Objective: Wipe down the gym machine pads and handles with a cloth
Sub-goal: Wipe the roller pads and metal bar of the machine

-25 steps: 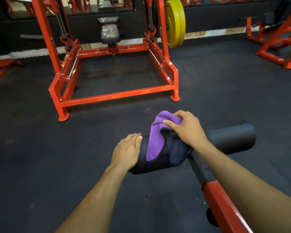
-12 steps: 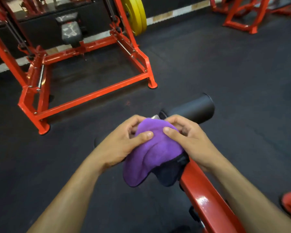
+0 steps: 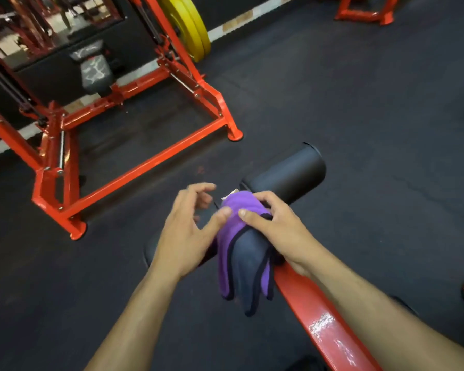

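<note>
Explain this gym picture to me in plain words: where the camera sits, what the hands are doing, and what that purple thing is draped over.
The camera sits on the person's head, looking forward and down, so both bare forearms reach in from the bottom. The purple thing is a cleaning cloth, purple one side and dark grey the other, draped over the middle of a black padded roller at the end of a red machine arm. The right hand grips the cloth on top. The left hand has its thumb against the cloth and its fingers spread loose. Behind, on the dark rubber floor, stands a red frame carrying yellow weight plates.
</note>
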Available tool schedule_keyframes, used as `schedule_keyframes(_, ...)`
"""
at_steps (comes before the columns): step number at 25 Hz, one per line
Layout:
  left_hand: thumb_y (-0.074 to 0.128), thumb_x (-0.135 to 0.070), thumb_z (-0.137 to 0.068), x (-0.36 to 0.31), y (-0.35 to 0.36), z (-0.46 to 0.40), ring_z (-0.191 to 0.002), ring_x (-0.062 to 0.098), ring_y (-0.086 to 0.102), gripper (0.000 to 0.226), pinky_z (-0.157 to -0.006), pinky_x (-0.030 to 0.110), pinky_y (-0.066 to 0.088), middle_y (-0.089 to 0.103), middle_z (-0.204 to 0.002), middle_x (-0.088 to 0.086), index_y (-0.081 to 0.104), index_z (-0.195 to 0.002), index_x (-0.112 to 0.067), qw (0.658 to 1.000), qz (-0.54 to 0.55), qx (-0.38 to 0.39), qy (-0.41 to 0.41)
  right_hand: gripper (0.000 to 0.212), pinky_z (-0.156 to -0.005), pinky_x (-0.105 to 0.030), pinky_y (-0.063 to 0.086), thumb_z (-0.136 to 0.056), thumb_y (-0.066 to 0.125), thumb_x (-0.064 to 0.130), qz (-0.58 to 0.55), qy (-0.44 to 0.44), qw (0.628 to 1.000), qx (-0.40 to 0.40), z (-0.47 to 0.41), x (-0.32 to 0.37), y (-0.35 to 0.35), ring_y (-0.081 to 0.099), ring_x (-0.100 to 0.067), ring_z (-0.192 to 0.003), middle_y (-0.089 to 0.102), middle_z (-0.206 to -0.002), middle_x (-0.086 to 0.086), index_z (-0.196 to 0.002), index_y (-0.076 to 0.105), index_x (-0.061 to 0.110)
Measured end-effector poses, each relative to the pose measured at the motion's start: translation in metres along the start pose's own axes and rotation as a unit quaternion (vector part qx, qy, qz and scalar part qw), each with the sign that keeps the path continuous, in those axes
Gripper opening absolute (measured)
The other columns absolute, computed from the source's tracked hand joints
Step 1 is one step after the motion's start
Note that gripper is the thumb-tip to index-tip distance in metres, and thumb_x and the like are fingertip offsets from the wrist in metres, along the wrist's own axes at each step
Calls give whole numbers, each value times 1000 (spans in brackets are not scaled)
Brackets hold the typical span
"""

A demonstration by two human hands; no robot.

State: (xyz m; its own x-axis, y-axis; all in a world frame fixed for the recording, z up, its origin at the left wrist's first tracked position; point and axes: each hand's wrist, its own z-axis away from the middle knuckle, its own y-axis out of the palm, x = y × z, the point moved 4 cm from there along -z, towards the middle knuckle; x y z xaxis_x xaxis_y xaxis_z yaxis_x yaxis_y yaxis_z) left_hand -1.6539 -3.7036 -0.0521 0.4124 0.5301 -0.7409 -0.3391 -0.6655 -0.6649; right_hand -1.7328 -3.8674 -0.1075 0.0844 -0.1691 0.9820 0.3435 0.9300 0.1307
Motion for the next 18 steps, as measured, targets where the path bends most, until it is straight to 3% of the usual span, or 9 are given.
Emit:
schedule_keyframes(2,80,-47,-85,-8,13,5,-121,-2,56,57,-98,29,52,56,-128,-23,53,-135,-45,993,-12,113,28,32,-72,-33,57,-95,68,26,-164,49,985,-2,-3,-1,-1,72,-15,-91,75,-105,-3,-123,56,16)
schedule_keyframes(3,81,-43,-85,-7,16,7,-122,-4,55,59,-100,30,52,55,-132,-26,53,-137,-44,991,-15,129,34,39,-70,-34,56,-95,65,25,-229,63,971,23,-3,0,-1,70,-20,-92,73,-110,-10,-129,51,14)
schedule_keyframes(5,80,-31,-89,-1,11,7,-119,-6,59,49,-101,31,53,60,-131,-29,58,-132,-40,996,20,88,23,52,-76,-43,55,-87,57,23,-258,64,960,84,-4,2,2,65,-32,-101,64,-129,-21,-137,47,14)
schedule_keyframes(7,75,-24,-93,3,4,9,-111,-6,64,34,-101,32,53,66,-122,-29,63,-122,-37,996,63,57,-1,54,-74,-45,58,-84,55,16,-211,31,970,114,-4,3,6,63,-35,-99,60,-131,-24,-138,49,17)
schedule_keyframes(9,70,-24,-97,10,3,13,-105,3,69,20,-100,41,55,72,-113,-21,66,-112,-36,994,99,49,-22,46,-61,-37,58,-88,62,10,-132,-9,986,104,-3,6,11,63,-31,-85,59,-118,-26,-133,55,20)
schedule_keyframes(11,62,-31,-98,13,4,18,-105,19,70,12,-96,53,56,75,-108,-8,67,-108,-32,985,156,64,-40,42,-54,-38,56,-92,70,7,-51,-53,994,75,-1,11,13,63,-26,-68,59,-99,-16,-129,57,20)
schedule_keyframes(13,52,-37,-98,11,8,23,-107,29,70,25,-95,53,57,75,-111,3,68,-114,-26,966,232,94,-60,40,-52,-49,56,-92,71,6,14,-88,995,44,2,15,13,63,-28,-55,60,-85,-2,-126,57,20)
schedule_keyframes(15,46,-40,-100,8,8,27,-109,25,71,38,-94,40,58,75,-116,5,68,-124,-20,948,282,131,-68,39,-48,-56,55,-91,72,8,30,-115,992,27,4,18,15,63,-33,-50,59,-78,3,-125,57,18)
schedule_keyframes(18,58,-36,-99,7,4,25,-113,25,69,28,-102,48,55,74,-117,3,68,-121,-23,960,238,139,-44,33,-47,-41,54,-91,71,6,55,-141,988,0,5,19,14,61,-28,-47,59,-74,4,-121,59,15)
